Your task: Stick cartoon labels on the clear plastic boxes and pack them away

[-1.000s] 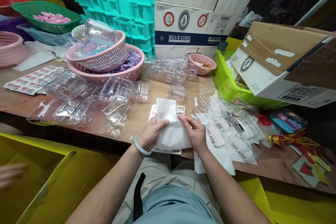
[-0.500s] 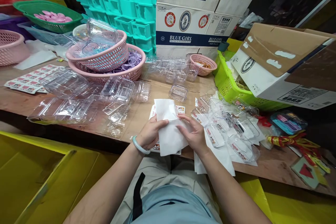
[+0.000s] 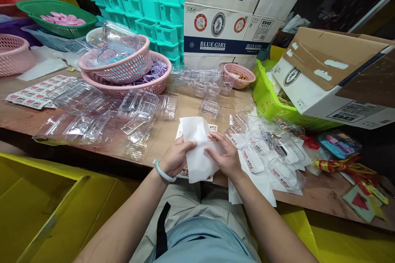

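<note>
left hand [image 3: 178,156], right hand [image 3: 228,157] hold sheet [image 3: 198,161] (white)

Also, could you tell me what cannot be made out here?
Head view: left hand, most fingers hidden by white paper.
Head view: printed sheet, partly hidden by that paper.
Head view: far-left pink basket, cut off by picture edge.
Head view: tilted carton, fine print too small.

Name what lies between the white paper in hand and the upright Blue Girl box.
The head view shows, from white paper to Blue Girl box: the edge of a printed sheet, brown cardboard, one clear tray, then clustered clear trays.
</note>
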Demonstrator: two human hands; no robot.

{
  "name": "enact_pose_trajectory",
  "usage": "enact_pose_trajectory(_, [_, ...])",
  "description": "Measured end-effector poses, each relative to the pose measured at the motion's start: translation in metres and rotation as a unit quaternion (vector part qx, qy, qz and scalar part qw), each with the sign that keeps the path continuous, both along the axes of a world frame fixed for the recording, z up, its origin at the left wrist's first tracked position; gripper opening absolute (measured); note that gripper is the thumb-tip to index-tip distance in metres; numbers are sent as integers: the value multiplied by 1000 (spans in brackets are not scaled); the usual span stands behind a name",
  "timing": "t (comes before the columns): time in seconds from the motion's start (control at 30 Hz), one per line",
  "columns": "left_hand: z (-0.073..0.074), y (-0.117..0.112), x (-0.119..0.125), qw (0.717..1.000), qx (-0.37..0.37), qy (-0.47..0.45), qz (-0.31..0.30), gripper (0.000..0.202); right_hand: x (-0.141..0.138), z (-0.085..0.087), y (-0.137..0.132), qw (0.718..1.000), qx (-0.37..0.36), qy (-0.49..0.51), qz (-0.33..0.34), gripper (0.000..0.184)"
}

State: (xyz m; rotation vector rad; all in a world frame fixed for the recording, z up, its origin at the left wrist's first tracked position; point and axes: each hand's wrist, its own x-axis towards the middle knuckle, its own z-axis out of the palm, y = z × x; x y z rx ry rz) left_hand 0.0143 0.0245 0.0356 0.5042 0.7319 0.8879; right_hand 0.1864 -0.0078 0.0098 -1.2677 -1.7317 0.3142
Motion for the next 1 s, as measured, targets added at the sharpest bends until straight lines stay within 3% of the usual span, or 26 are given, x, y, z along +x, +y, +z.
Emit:
enact_pose_trajectory(0.07, [0, 0, -1, 1000, 6, -11, -7, 39, 0, -3, -2, 1000, -3, -22, 4, 41])
enact_pose_trajectory(0.33, [-6, -2, 0, 994, 97, 21, -44, 47, -4, -10, -4, 1000, -5, -4, -17, 25])
enact_pose_trajectory(0.57, [-5, -4, 1, 998, 57, 18, -34, 41, -2, -7, -4, 972, -91, 187, -107, 23])
enact_pose_trajectory(0.73, [3, -2, 0, 999, -19, -23, -14, 39, 3, 0, -6, 999, -41, 32, -6, 35])
enact_pose_trajectory(0.83, [0, 0, 0, 999, -29, -41, -8, 26, 3, -1, -5, 999, -8, -32, -5, 36])
enact_pose_trajectory(1.0, [-13, 1, 1, 999, -24, -12, 32, 12, 1, -7, -3, 998, 18, -57, -3, 24])
